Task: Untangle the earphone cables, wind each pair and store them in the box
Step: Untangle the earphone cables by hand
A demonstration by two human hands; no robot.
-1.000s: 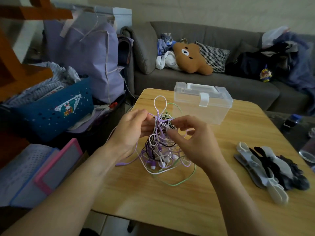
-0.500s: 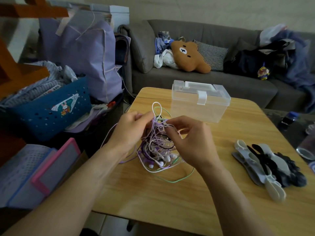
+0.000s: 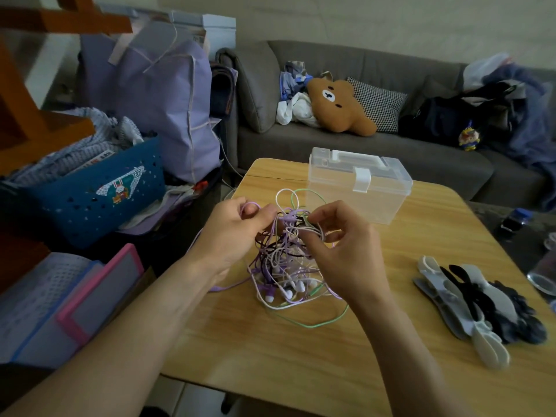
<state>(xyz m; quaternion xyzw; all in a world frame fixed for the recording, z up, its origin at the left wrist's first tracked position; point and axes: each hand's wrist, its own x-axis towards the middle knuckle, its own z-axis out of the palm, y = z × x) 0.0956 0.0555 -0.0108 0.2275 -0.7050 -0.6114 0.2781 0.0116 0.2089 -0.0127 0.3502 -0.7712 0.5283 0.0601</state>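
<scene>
A tangle of earphone cables point(image 3: 285, 266) in purple, white, black and green hangs between my hands over the wooden table point(image 3: 301, 356), its lower loops and earbuds resting on the wood. My left hand point(image 3: 231, 233) pinches purple strands at the upper left of the tangle. My right hand point(image 3: 340, 251) pinches strands at the upper right, fingers curled. Behind the tangle stands a clear plastic box point(image 3: 361, 185) with a white latch, its lid down.
Grey, white and black cable winders point(image 3: 469, 305) lie in a pile on the table's right side. A blue basket point(image 3: 99, 194), folders and bags crowd the floor to the left. A grey sofa point(image 3: 376, 158) stands beyond the table. A glass point(image 3: 541, 272) sits at the right edge.
Both hands shifted slightly within the tangle and the bundle has lowered and spread a little on the table. The grip on the strands continues.
</scene>
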